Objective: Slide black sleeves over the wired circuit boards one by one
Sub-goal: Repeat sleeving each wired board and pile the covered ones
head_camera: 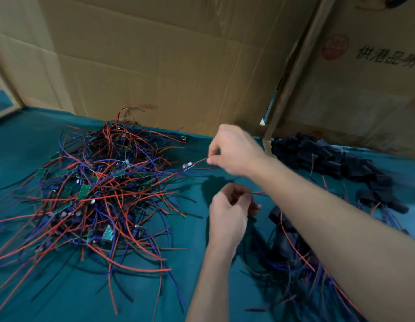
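Observation:
A tangled heap of wired circuit boards [102, 189] with red, blue and black leads lies on the green cloth at the left. My right hand [234, 149] pinches the red wire of one small board [188, 166], which hangs just off the heap's right edge. Below it, my left hand [229, 212] has curled fingers round thin wire ends; what else it holds is hidden. Loose black sleeves [327, 159] are piled at the back right. Sleeved boards with wires [287, 242] lie at the lower right under my right forearm.
Tall cardboard sheets [169, 56] stand along the back of the table, with a printed carton [364, 73] at the right. The green cloth [62, 298] covers the whole table, with stray wires reaching toward the front edge.

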Demonstrator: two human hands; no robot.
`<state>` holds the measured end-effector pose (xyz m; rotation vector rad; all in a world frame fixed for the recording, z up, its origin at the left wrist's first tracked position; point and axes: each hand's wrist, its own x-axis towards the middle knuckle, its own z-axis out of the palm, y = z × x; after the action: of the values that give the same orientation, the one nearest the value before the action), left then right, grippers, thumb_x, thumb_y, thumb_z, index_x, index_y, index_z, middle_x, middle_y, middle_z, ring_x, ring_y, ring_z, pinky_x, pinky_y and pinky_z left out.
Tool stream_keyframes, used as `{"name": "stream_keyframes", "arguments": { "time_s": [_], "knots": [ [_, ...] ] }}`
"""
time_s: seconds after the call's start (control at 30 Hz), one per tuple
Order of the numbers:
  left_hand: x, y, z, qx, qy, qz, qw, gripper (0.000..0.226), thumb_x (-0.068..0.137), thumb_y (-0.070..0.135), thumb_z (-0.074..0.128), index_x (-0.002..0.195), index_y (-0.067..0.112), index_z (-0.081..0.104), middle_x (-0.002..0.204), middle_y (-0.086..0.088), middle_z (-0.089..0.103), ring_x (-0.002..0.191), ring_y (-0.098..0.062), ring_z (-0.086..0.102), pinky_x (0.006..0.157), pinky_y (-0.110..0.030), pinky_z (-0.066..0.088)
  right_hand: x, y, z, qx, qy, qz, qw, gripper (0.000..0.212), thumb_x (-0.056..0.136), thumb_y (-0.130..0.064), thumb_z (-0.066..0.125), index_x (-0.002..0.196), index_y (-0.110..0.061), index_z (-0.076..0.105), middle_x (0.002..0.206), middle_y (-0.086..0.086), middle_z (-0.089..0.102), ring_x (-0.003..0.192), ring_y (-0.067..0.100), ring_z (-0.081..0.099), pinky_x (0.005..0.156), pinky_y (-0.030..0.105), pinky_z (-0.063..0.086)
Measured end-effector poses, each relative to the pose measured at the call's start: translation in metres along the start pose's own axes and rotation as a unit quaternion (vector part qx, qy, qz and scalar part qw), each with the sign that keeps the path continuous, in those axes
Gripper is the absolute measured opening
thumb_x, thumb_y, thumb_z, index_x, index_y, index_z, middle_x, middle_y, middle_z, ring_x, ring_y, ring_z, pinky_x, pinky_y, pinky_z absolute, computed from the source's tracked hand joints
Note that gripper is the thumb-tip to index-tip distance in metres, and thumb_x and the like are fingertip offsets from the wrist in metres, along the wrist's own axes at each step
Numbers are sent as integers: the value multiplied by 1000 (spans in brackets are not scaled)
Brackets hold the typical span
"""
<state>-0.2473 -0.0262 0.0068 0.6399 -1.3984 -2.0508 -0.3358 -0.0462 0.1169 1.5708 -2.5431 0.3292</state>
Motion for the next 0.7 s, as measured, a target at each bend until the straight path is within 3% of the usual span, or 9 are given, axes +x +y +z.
{"name": "stream_keyframes", "arguments": {
  "time_s": [0.13, 0.27, 0.4, 0.53, 0.6, 0.7],
  "knots": [
    [1, 5, 2, -69, 28, -4, 997, 14, 97, -4, 51, 98, 7, 60, 88, -12, 64, 68, -17, 69, 65, -28, 59, -16, 39, -29, 4, 14, 44, 999, 13, 86, -37, 78, 88, -25, 81, 73, -6, 59, 94, 26, 66, 81, 30, 49],
    [-1, 15, 0, -183, 28, -53, 981, 17, 106, 19, 43, 108, 9, 56, 108, -21, 67, 80, -24, 73, 71, -30, 61, -61, 51, -42, 9, 24, 97, 995, 15, 84, -35, 76, 74, -24, 78, 67, -4, 65, 83, 27, 69, 75, 31, 50],
    [-4, 21, -1, -196, -5, -54, 979, 30, 106, 30, 41, 102, 8, 61, 89, -14, 75, 68, -20, 72, 62, -27, 58, -121, 22, -35, 4, 43, 60, 997, 14, 81, -35, 70, 77, -24, 77, 72, -1, 71, 76, 27, 69, 71, 37, 56],
    [-7, 20, -4, -160, -39, -47, 985, 27, 104, 16, 46, 95, 6, 69, 71, -12, 71, 54, -18, 63, 51, -26, 49, -148, -1, -27, 9, -76, 8, 997, 22, 83, -45, 66, 83, -24, 73, 79, -4, 70, 82, 22, 66, 76, 39, 53],
    [-8, 19, -5, -131, -59, -32, 989, 25, 102, 12, 48, 96, 8, 72, 69, -9, 69, 47, -16, 55, 46, -23, 45, -149, 4, -40, 92, -100, 19, 991, 29, 83, -53, 67, 81, -26, 76, 72, -5, 70, 70, 11, 64, 70, 32, 51],
    [-10, 20, -7, -82, -79, -10, 993, 23, 99, 6, 49, 99, 9, 72, 68, -3, 67, 33, -11, 43, 36, -16, 30, -139, 51, -64, 125, 56, 89, 987, 29, 82, -55, 66, 71, -29, 74, 59, -9, 65, 55, 2, 58, 55, 18, 42]
  ]
}}
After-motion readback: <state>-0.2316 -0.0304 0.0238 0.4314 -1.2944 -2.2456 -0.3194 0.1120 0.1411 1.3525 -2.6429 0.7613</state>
